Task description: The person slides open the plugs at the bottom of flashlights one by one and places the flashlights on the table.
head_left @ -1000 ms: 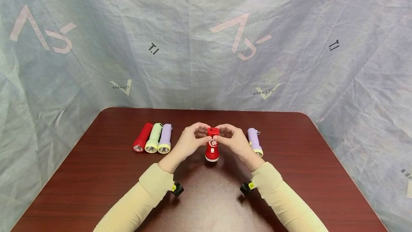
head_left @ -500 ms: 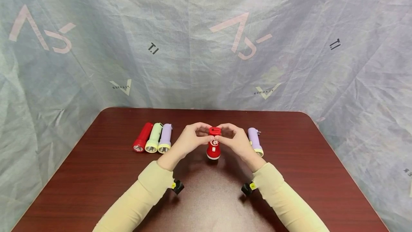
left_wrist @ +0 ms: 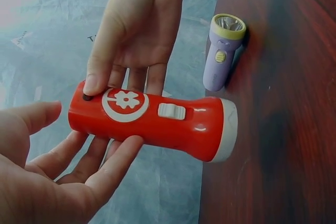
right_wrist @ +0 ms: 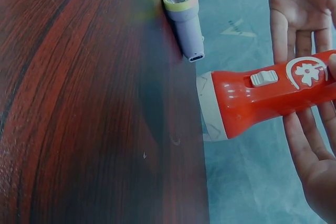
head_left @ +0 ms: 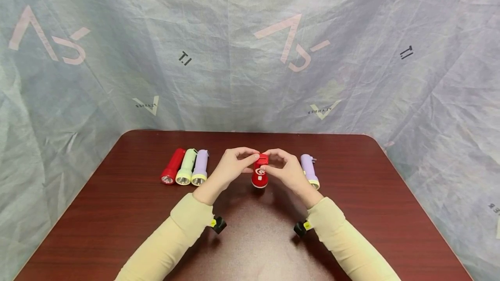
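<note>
My right hand (head_left: pixel 287 168) pinches a red flashlight (head_left: pixel 259 178) between its thumb and fingers, with the white-rimmed head pointing down. My left hand (head_left: pixel 230 166) is on the other side. In the left wrist view, the left hand's fingers (left_wrist: pixel 118 169) touch the side of the flashlight, while its thumb is lifted off. A white switch (left_wrist: pixel 171 111) and a white flower mark (left_wrist: pixel 126 99) face me. The right thumb presses near the tail end, beside a small dark spot.
On the left of the brown table (head_left: pixel 101 211) a red flashlight (head_left: pixel 173 166), a pale green flashlight (head_left: pixel 188 164) and a purple flashlight (head_left: pixel 201 165) lie side by side. Another purple flashlight (head_left: pixel 308 168) with prongs sticking out lies right of my hands. A grey cloth (head_left: pixel 234 77) hangs behind.
The left thumb has lifted from the red flashlight's front and moved up near its top end. The flashlight's head has risen slightly in view and shifted a little right. The right hand keeps its grip.
</note>
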`<state>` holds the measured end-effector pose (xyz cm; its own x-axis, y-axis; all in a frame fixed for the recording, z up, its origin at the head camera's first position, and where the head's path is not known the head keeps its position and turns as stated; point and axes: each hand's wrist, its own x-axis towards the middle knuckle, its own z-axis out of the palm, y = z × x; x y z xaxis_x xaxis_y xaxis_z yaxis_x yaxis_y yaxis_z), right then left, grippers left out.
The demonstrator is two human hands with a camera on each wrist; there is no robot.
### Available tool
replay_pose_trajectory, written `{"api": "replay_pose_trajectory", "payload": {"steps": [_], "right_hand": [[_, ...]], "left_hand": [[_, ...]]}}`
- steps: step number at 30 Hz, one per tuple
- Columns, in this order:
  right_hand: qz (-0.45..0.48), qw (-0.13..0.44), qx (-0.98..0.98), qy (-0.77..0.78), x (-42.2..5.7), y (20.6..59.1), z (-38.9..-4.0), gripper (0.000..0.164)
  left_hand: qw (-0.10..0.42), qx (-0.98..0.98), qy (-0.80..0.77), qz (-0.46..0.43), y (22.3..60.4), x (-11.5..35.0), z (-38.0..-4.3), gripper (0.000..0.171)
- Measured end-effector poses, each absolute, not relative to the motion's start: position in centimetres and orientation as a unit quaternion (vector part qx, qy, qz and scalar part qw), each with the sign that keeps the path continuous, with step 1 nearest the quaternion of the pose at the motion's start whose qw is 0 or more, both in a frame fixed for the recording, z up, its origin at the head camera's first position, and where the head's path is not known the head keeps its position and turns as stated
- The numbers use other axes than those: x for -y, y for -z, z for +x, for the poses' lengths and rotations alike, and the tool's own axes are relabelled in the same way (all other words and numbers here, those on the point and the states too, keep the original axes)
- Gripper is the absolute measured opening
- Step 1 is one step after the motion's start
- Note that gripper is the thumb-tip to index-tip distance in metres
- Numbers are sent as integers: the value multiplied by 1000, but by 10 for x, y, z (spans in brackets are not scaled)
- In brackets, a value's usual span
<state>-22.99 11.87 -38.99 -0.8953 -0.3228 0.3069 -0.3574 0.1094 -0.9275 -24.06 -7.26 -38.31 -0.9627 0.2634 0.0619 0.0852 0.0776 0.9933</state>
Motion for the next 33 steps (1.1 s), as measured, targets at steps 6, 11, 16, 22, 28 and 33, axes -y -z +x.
{"api": "replay_pose_trajectory", "payload": {"steps": [6, 11, 16, 22, 28, 33], "right_hand": [[233, 24, 754, -614, -120, 391, -229, 33], [233, 36, 767, -597, -120, 390, -227, 32], [236, 38, 768, -594, -119, 389, -225, 32], [237, 44, 775, -584, -118, 388, -224, 32], [240, 40, 771, -589, -117, 388, -224, 32], [242, 38, 767, -593, -117, 388, -223, 32]], "left_hand": [[72, -730, -673, 100, 381, 71, -241, 23], [81, -727, -676, 89, 381, 71, -243, 21], [81, -724, -679, 93, 382, 71, -244, 20], [76, -726, -678, 91, 383, 73, -245, 18], [77, -729, -675, 81, 381, 74, -244, 17], [74, -743, -660, 79, 380, 73, -241, 16]]}}
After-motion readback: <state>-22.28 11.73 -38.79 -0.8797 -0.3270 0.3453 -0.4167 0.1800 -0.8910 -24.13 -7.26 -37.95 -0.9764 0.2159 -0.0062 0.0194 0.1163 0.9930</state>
